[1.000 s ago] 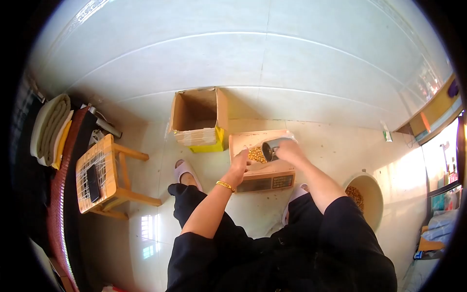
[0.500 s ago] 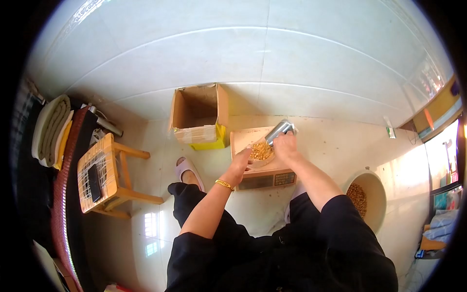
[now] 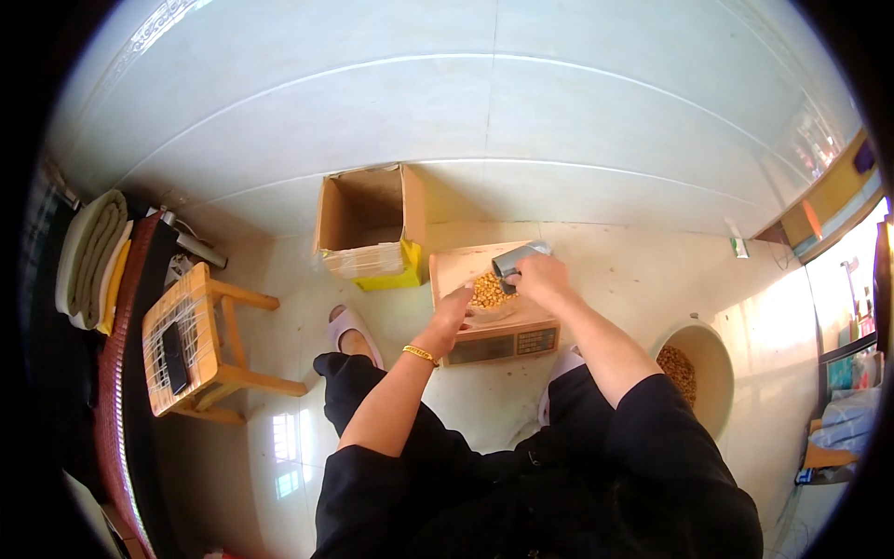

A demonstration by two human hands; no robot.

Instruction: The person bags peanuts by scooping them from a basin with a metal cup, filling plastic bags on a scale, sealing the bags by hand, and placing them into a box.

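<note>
My right hand (image 3: 544, 279) is closed round a shiny metal cup (image 3: 514, 262), which lies tilted with its mouth toward the left. Just below that mouth is a heap of golden kernels (image 3: 488, 292), of a kind I cannot make out, in what looks like a clear plastic bag (image 3: 484, 318). My left hand (image 3: 452, 315) is closed at the near left edge of this bag, its fingertips partly hidden. Under both hands stands a weighing scale (image 3: 494, 348) with a tan top, a dark display and a keypad.
An open cardboard box (image 3: 371, 258) stands against the tiled wall behind the scale. To the right, a pale bucket (image 3: 717, 377) holds brown kernels (image 3: 677, 373). A wooden stool (image 3: 209, 349) with a phone (image 3: 174, 358) on it is at the left.
The metal cup has dropped from a steeper slant to a flatter one, its mouth over the heap. Kernels that looked blurred lie still and distinct. My left hand keeps its place at the bag.
</note>
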